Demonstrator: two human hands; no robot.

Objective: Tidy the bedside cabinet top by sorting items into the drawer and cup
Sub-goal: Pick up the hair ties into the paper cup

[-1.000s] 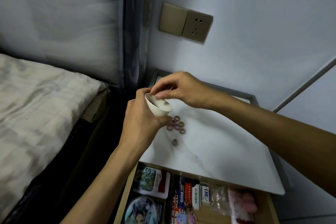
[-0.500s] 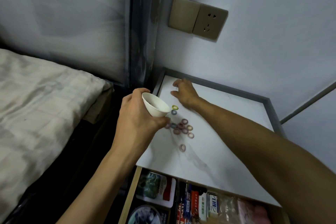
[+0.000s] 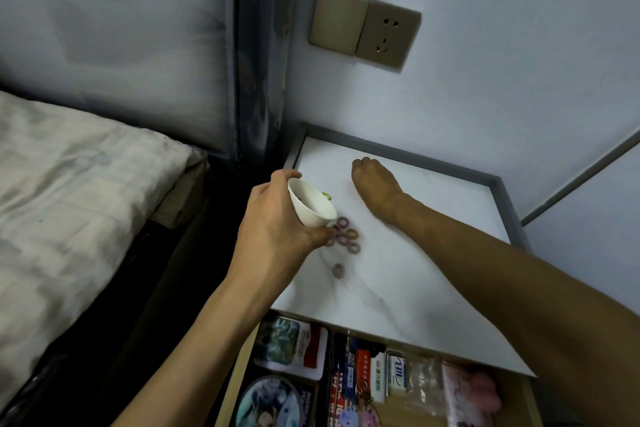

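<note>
White cup [image 3: 311, 204]: tilted, mouth facing up and left, held off the cabinet top [image 3: 415, 288] over its left edge. Left hand [image 3: 273, 225] wraps it from behind, fingers curled round the bowl, thumb under the base. Small rings [image 3: 346, 236] lie clustered on the top just below-right of the cup; one lone ring [image 3: 338, 270] sits nearer than the cluster. A yellowish ring [image 3: 326, 197] shows at the cup's far rim. Right hand [image 3: 374, 184], right of the cup, rests on the top; fingers foreshortened, grip cannot be told. Open drawer [image 3: 235, 374] below the cup, packed with packets. Bed [image 3: 69, 201] left of the cup.
</note>
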